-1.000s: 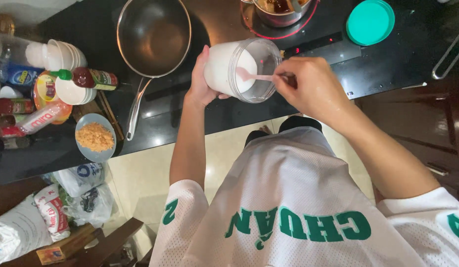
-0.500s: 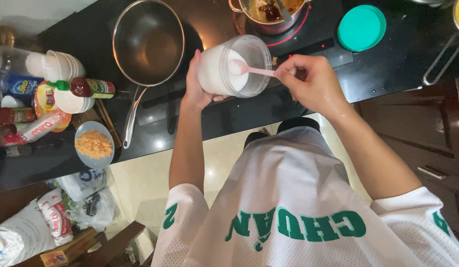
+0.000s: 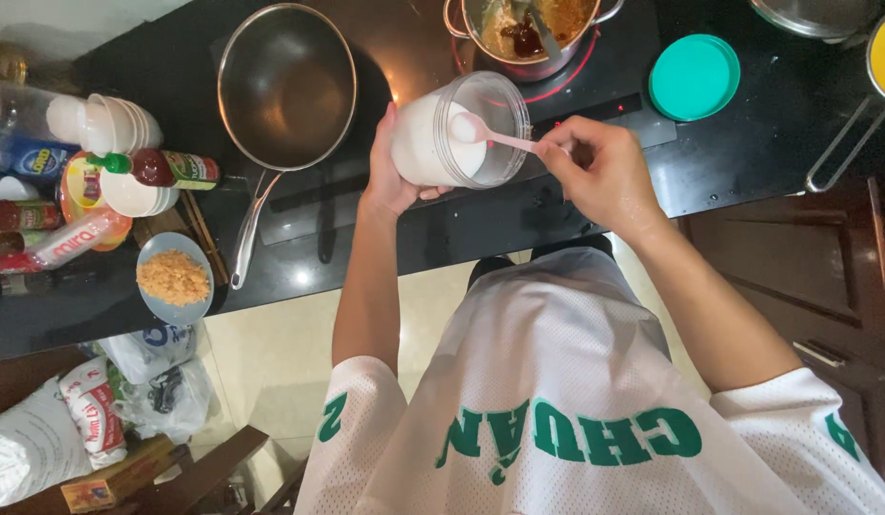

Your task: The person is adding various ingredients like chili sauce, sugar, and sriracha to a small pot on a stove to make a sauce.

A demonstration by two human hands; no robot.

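The left hand [image 3: 390, 176] wrapped its fingers round a clear plastic jar [image 3: 457, 133] of white powder, tilted; it looked light and smooth-walled, best held mid-body. The right hand [image 3: 600, 172] pinched a thin pink spoon [image 3: 485, 133] by its handle end, bowl inside the jar's mouth.

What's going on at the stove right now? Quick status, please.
Left hand grips clear jar of white powder, tilted. Right hand holds pink spoon, bowl inside the jar. Empty pan beside; pot on the lit burner beyond.
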